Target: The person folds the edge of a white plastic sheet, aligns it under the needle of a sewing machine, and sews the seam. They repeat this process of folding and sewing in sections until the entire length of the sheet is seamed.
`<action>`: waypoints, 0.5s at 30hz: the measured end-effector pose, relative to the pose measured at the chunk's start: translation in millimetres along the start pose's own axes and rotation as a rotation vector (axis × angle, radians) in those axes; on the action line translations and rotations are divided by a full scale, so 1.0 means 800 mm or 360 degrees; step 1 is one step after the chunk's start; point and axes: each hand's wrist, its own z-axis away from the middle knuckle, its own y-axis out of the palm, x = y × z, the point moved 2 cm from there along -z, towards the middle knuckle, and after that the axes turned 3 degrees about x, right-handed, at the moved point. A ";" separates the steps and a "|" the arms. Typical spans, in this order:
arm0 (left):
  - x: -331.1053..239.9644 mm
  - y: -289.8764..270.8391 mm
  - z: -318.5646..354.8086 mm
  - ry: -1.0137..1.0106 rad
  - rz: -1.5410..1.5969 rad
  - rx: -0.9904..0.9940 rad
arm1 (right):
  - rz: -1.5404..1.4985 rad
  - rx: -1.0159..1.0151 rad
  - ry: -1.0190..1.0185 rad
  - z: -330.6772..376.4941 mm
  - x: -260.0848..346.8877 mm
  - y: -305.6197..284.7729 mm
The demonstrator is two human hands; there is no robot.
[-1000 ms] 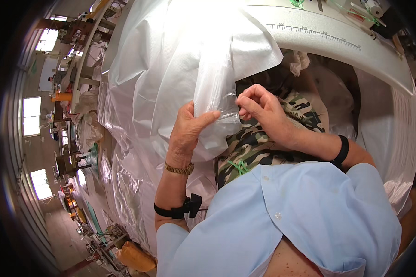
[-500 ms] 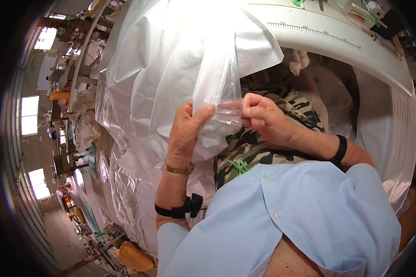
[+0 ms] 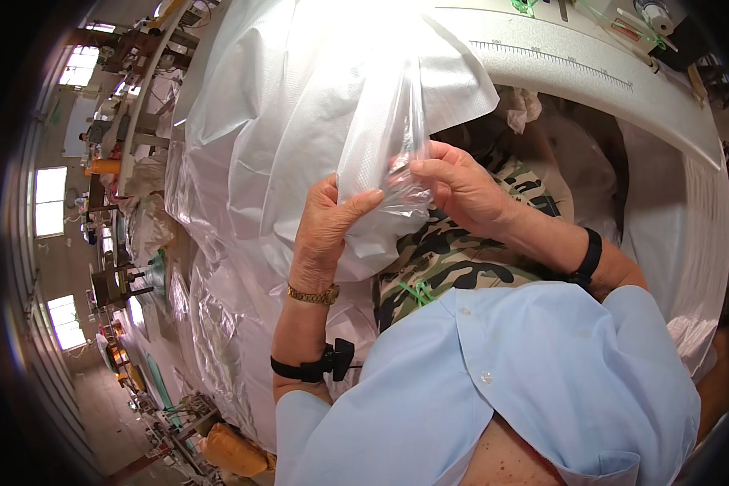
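Between my hands a clear plastic film is gathered into shiny folds, its lower end loose. My right hand pinches the film's right side between thumb and fingers. From the left, my left hand grips the film's other side, thumb on top and fingers partly hidden underneath. The film runs up along a large white textured sheet, which drapes off the table and falls past my left arm. Glare washes out the sheet's far end.
A white worktable with a printed ruler scale curves across the upper right. Green thread and a white spool are at its far corner. Crumpled clear plastic hangs at left. My lap shows camouflage cloth. Stacked white sheets hang at right.
My right hand has shifted slightly up and left, its thumb now over the film. The film's lower end has gone from flat and taut to bunched. My left hand has barely moved.
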 end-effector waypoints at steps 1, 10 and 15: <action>0.000 0.000 -0.001 -0.0010 0.0027 0.0028 | -0.0140 0.0044 -0.0001 0.002 0.000 0.000; 0.001 -0.004 -0.001 -0.0026 0.0031 0.0015 | -0.0386 0.0120 -0.0001 0.004 0.002 0.005; -0.002 0.002 -0.002 -0.0017 0.0105 0.0068 | -0.0195 0.0096 0.0075 0.009 0.002 0.009</action>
